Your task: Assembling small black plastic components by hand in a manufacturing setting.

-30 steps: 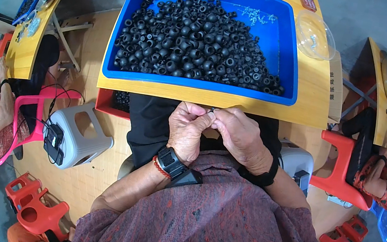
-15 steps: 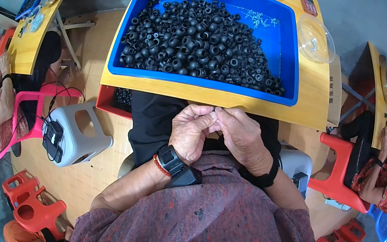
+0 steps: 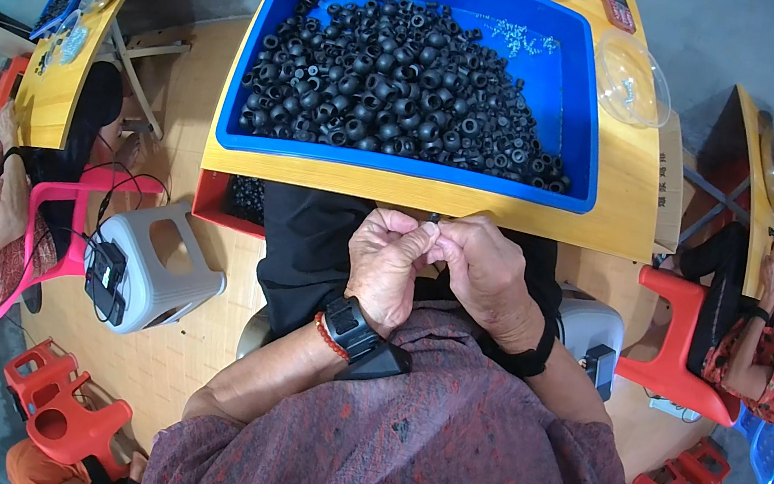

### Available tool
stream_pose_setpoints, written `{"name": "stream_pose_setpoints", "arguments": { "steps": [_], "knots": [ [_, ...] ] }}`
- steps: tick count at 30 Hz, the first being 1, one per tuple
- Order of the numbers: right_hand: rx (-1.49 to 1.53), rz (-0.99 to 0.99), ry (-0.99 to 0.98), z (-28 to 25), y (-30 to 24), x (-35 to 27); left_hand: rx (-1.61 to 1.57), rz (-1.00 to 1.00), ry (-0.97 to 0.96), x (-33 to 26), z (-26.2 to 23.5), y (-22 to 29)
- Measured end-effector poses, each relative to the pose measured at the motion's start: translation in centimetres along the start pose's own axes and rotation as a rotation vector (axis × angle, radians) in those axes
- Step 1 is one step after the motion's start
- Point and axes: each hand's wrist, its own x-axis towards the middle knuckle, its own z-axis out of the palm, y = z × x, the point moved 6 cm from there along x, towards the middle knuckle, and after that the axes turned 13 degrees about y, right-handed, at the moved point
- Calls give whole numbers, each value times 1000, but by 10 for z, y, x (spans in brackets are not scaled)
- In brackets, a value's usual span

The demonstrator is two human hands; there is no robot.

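Pinching together just below the table edge, the left hand (image 3: pixel 385 267) and the right hand (image 3: pixel 487 278) meet thumb to thumb. A small, dark, rounded piece (image 3: pixel 433 217) sits at their touching fingertips, gripped by both; how its hidden part is shaped, I cannot tell. Compared with half a second ago, more of the piece shows above the fingertips, and the left wrist has shifted slightly toward the right hand. That suggests the piece is being turned or pressed between the fingers, and its handling is not finished.

Beyond the fingers, a shallow blue plastic tray (image 3: pixel 418 172) has stayed in place on the yellow wood-look table (image 3: pixel 514 209). It holds a heap of hollow, rounded black parts (image 3: pixel 382 79), with tiny pale bits (image 3: pixel 520 38) at its far right. Farther out and right of the fingers stands a round clear plastic bowl (image 3: pixel 656 92). To their left, under the table edge, is a red box (image 3: pixel 211 199) with dark contents.
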Motion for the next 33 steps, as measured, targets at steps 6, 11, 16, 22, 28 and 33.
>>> {"name": "stream_pose_setpoints", "arguments": {
  "steps": [6,11,16,22,28,33],
  "knots": [
    [-19,-29,9,2,2,-2,188,185,-18,-3,6,6],
    [-21,-45,24,2,2,-2,315,288,0,-3,6,10],
    [-23,-35,23,1,0,0,311,280,-3,-2,4,8],
    [-29,20,-4,0,2,1,185,182,1,-2,7,8],
    [17,106,-3,-2,3,2,53,62,-20,0,0,3],
    [25,95,-7,-4,3,4,26,1,-17,1,4,3]
  ]
}}
